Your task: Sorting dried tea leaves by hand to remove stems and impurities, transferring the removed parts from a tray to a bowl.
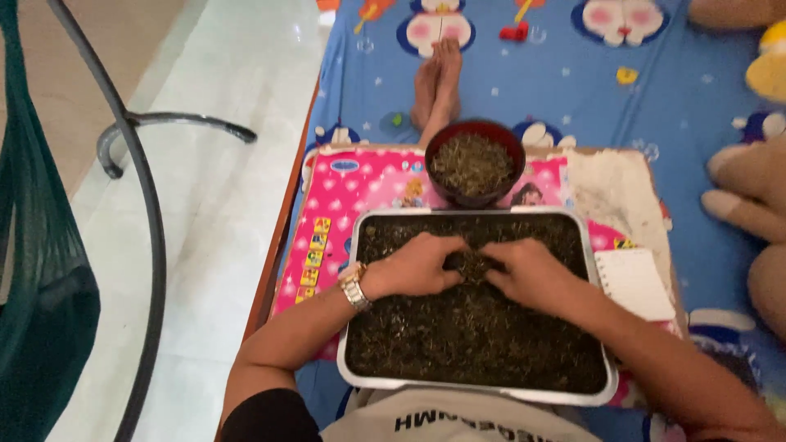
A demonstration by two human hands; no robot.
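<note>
A rectangular metal tray [354,360] full of dark dried leaves [475,336] rests on my lap. My left hand [413,266], with a metal watch on its wrist, and my right hand [532,274] meet over the tray's upper middle. Together they pinch a small clump of the leaves [468,263] between their fingers. Just beyond the tray stands a dark red bowl [475,168] filled with the same dried leaves.
Under the tray lies a pink patterned board [360,192] on a blue cartoon-print mat [671,90]. A white notepad [634,282] lies right of the tray. My bare feet [438,82] stretch ahead. Plush toys [749,192] sit right; a metal frame [143,180] and tiled floor are left.
</note>
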